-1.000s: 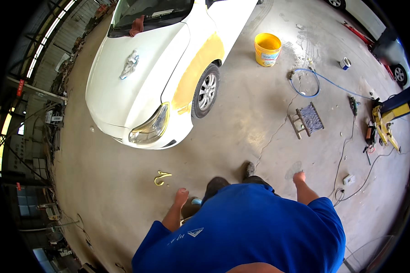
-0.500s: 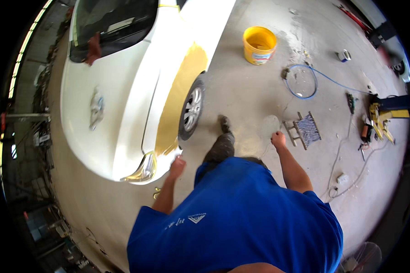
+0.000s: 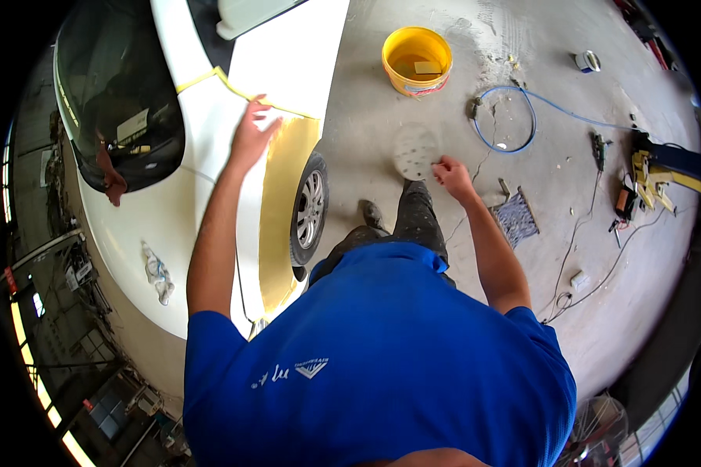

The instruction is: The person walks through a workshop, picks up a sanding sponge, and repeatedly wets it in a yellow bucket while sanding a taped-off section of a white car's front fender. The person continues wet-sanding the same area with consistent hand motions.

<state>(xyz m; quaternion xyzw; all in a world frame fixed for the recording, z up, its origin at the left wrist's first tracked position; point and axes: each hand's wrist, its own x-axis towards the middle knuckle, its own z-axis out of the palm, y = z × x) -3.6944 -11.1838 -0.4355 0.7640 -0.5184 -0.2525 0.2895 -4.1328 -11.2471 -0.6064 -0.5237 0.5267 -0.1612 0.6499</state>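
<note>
Floor: grey concrete workshop, white car [image 3: 210,187] at left.
Left hand [image 3: 251,134]: fingers spread, flat on yellow fender [image 3: 284,194].
Right hand [image 3: 452,175]: pinches sanding disc [image 3: 415,150] by its edge; it looks thin, light and bendy.

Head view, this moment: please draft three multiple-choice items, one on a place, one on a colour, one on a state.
1. Where does the left hand rest?
A. on the white car's fender
B. in the bucket
C. on the floor

2. What colour is the bucket?
A. red
B. yellow
C. black

3. What is the state of the right hand?
A. empty and open
B. gripping the blue hose
C. holding a round sanding disc

Answers: 1 A, the palm lies on the panel by the yellow tape line. 2 B, its wall and rim are yellow. 3 C, the fingers pinch the disc's edge; the blue hose lies coiled on the floor.
</note>
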